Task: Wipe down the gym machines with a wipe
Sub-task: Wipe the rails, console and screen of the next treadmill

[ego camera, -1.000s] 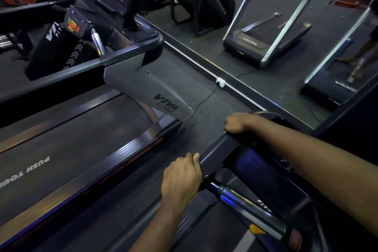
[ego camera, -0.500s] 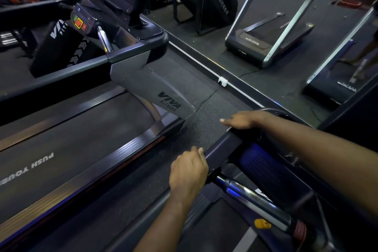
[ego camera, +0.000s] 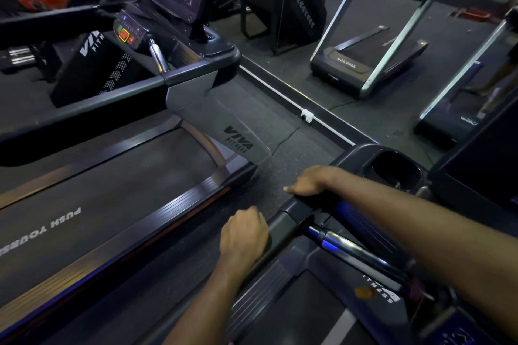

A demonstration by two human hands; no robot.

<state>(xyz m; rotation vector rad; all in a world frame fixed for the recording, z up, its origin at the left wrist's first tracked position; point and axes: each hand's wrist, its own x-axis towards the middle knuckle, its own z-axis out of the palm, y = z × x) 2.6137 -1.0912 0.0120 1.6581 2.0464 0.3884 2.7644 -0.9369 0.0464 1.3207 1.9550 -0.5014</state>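
I stand on a dark treadmill. My left hand (ego camera: 244,235) grips its black left handrail (ego camera: 283,225), fingers curled over the rail's edge. My right hand (ego camera: 308,180) rests on top of the console arm (ego camera: 361,213) just beyond it, with one digit stretched straight to the left. No wipe shows in or under either hand. A chrome grip bar (ego camera: 347,246) runs below my right forearm. The cup holder (ego camera: 398,168) sits behind my right wrist.
A second treadmill stands to the left, with a grey VIVA side panel (ego camera: 224,126), a console with red buttons (ego camera: 127,33) and a belt (ego camera: 92,193). A strip of rubber floor (ego camera: 280,165) separates the machines. Ahead, a mirror reflects more treadmills (ego camera: 367,61).
My right hand has gone from curled over the console arm to lying flatter with a digit stretched left. My left hand keeps its grip on the handrail. The view has shifted slightly.
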